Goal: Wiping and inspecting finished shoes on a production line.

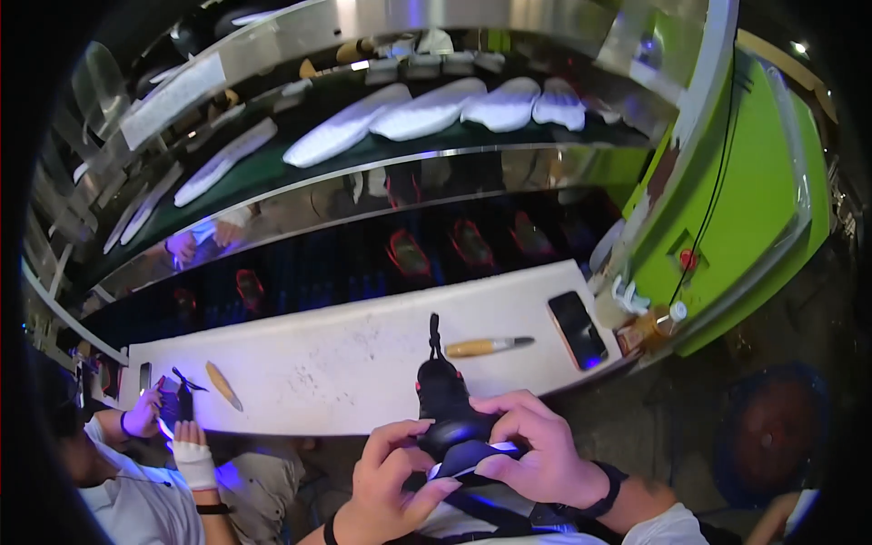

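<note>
A black shoe upper [439, 386] rests on the near edge of the white bench, its looped lace or cord pointing away from me. At its near end is a dark, curved, sole-like piece [468, 457] with a pale edge. My left hand [392, 477] pinches the left side of this piece between thumb and fingers. My right hand [536, 445] grips its right side the same way, fingers closed against the shoe. Whether the piece is fixed to the upper I cannot tell. Just beyond the shoe lies a knife [490, 346] with a wooden handle.
A phone [577, 329] and a bottle [652, 327] are at the right end of the white bench [300, 363]. Behind it, a dark conveyor carries several shoes [409, 254]; white soles [345, 124] line the shelf above. A co-worker [136, 481] handles a shoe at left.
</note>
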The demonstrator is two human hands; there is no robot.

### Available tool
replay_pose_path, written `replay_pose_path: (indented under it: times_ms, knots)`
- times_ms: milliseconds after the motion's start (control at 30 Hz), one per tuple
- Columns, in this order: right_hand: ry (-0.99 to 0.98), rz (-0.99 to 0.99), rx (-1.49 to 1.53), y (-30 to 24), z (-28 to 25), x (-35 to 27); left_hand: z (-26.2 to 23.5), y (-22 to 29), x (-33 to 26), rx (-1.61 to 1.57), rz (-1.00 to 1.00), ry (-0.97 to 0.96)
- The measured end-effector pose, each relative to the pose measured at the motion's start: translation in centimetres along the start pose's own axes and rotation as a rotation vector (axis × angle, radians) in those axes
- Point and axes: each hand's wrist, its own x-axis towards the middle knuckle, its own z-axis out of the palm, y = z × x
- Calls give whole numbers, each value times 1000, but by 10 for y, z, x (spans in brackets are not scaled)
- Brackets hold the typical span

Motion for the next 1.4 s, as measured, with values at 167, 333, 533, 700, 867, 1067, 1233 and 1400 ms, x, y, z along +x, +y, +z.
replay_pose_path:
  times_ms: [167, 333, 533, 700, 867, 1067, 1233, 1400]
  knots:
    - [-45, -75, -32, 0, 2, 0, -9, -8, -10, 11, 5, -89]
    - [-49, -51, -20, -2, -3, -1, -6, -7, -8, -18, -4, -137]
    - [-34, -69, 67, 13, -3, -8, 2, -7, -15, -14, -12, -122]
    - [-124, 51, 199, 21, -18, -5, 9, -12, 1, 11, 114, -82]
    - [-371, 76, -242, -4, -56, 14, 17, -21, 16, 3, 218, -142]
    - [-139, 87, 100, 23, -31, 28, 55, -19, 19, 35, 85, -13]
    - [-24, 96, 132, 40, -48, 20, 76, -48, 10, -40, 50, -51]
    - [-11, 129, 224, 54, -57, 15, 86, -56, 20, -122, 70, -23]
